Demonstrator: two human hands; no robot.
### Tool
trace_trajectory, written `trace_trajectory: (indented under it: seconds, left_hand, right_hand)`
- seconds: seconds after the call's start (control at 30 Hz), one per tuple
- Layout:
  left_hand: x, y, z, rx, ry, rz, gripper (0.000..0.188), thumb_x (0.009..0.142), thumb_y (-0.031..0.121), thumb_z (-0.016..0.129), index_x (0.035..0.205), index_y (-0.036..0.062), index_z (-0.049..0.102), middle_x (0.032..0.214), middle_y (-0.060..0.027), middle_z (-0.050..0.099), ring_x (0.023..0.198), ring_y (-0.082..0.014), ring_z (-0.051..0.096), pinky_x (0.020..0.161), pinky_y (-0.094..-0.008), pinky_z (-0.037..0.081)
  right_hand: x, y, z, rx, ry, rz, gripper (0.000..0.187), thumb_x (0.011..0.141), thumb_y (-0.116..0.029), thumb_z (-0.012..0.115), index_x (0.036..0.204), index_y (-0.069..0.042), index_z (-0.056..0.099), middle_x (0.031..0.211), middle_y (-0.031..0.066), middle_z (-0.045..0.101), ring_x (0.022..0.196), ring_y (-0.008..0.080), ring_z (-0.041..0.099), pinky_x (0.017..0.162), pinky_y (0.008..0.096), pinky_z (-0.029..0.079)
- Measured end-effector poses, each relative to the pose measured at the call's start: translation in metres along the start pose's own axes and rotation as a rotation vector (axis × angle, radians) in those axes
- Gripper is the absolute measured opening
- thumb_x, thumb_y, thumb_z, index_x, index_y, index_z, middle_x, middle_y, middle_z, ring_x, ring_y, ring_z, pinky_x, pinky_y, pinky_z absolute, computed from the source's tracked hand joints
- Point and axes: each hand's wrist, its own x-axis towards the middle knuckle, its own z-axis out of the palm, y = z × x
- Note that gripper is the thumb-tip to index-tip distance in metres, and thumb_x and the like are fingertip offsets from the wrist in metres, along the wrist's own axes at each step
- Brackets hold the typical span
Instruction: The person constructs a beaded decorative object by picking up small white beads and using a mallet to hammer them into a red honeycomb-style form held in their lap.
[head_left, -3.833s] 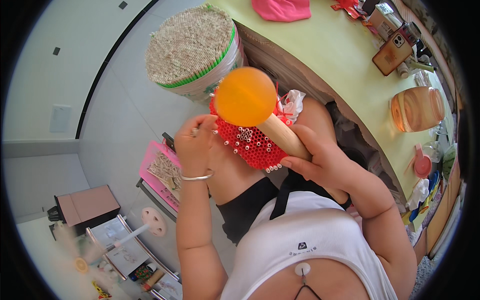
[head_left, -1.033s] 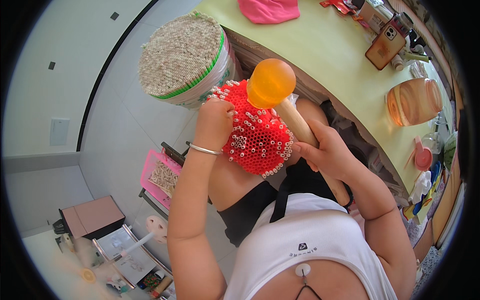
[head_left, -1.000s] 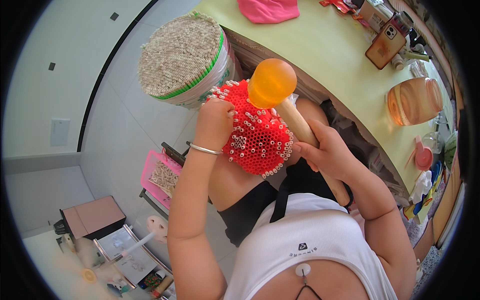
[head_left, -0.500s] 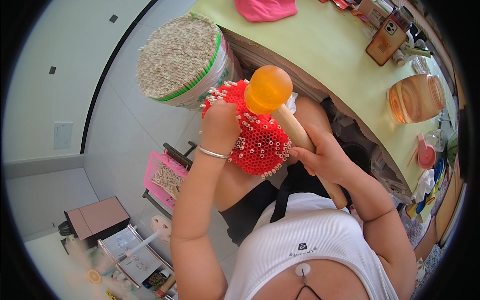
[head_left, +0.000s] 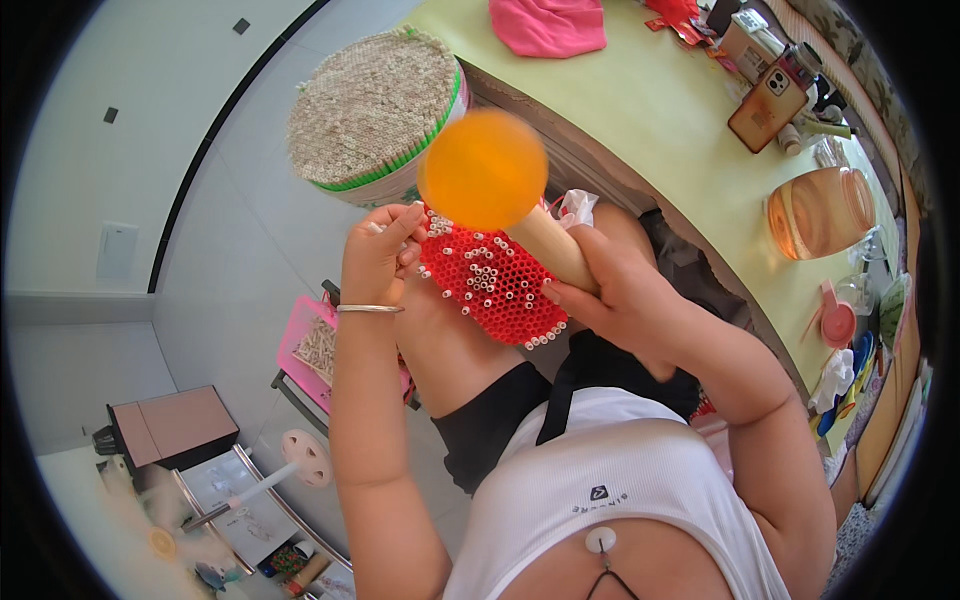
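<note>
Pinching at the edge of the red honeycomb of tubes (head_left: 497, 283), left hand (head_left: 377, 255) has fingertips closed on it, likely seating a stick. Right hand (head_left: 625, 300) is wrapped round the wooden handle (head_left: 553, 247), keeping the orange ball (head_left: 482, 170) upright over the lap. Big tub of sticks (head_left: 372, 110) sits just beyond, within reach.

Right hand (head_left: 625, 300) gripping orange-headed mallet (head_left: 500, 190), left hand (head_left: 375, 255) touching red honeycomb block (head_left: 495, 290)
</note>
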Motion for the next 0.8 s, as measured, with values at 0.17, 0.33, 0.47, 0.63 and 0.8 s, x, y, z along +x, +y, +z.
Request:
trace_trajectory:
  seconds: [0.17, 0.33, 0.47, 0.63, 0.8]
  left_hand:
    - [-0.009, -0.004, -0.019, -0.239, -0.061, -0.161, 0.03, 0.098, 0.03, 0.064, 0.091, 0.0015, 0.061, 0.08, -0.0098, 0.061, 0.057, -0.0124, 0.051, 0.043, -0.0209, 0.031]
    - [-0.016, -0.002, -0.013, -0.392, -0.164, -0.198, 0.03, 0.097, 0.026, 0.057, 0.101, -0.0028, 0.063, 0.089, -0.0132, 0.063, 0.066, -0.013, 0.053, 0.046, -0.0219, 0.035]
    - [-0.002, -0.005, -0.015, -0.335, -0.33, -0.188, 0.032, 0.091, 0.015, 0.055, 0.112, -0.0078, 0.062, 0.102, -0.0182, 0.066, 0.077, -0.0164, 0.059, 0.051, -0.0253, 0.044]
    - [-0.002, 0.002, 0.014, -0.33, -0.216, -0.19, 0.033, 0.093, 0.011, 0.053, 0.117, -0.0108, 0.058, 0.113, -0.0241, 0.066, 0.087, -0.0204, 0.066, 0.064, -0.0247, 0.054]
    - [-0.002, 0.003, 0.031, -0.145, -0.143, -0.204, 0.026, 0.096, 0.008, 0.053, 0.115, -0.009, 0.058, 0.104, -0.0227, 0.069, 0.069, -0.0145, 0.062, 0.054, -0.0212, 0.048]
  right_hand:
    - [0.031, -0.007, -0.016, -0.101, -0.091, 0.226, 0.032, 0.096, -0.024, 0.066, 0.106, 0.001, 0.049, 0.085, 0.0234, 0.062, 0.078, 0.0393, 0.06, 0.071, 0.0429, 0.049]
    - [0.007, 0.004, -0.012, -0.011, 0.044, 0.081, 0.037, 0.095, -0.028, 0.068, 0.111, 0.002, 0.052, 0.08, 0.0169, 0.064, 0.061, 0.0284, 0.063, 0.059, 0.037, 0.052]
    - [-0.016, 0.01, -0.009, 0.291, -0.074, 0.379, 0.033, 0.095, -0.025, 0.07, 0.11, 0.0, 0.054, 0.076, 0.0078, 0.061, 0.054, 0.0145, 0.057, 0.051, 0.0289, 0.048]
    - [-0.029, 0.025, 0.0, 0.366, -0.09, 0.42, 0.031, 0.095, -0.013, 0.069, 0.116, 0.003, 0.055, 0.069, 0.0018, 0.056, 0.051, 0.009, 0.054, 0.049, 0.0249, 0.046]
    - [-0.03, 0.044, 0.007, 0.427, -0.077, 0.385, 0.029, 0.096, -0.016, 0.068, 0.114, 0.001, 0.054, 0.07, 0.0014, 0.056, 0.051, 0.0091, 0.054, 0.047, 0.0252, 0.045]
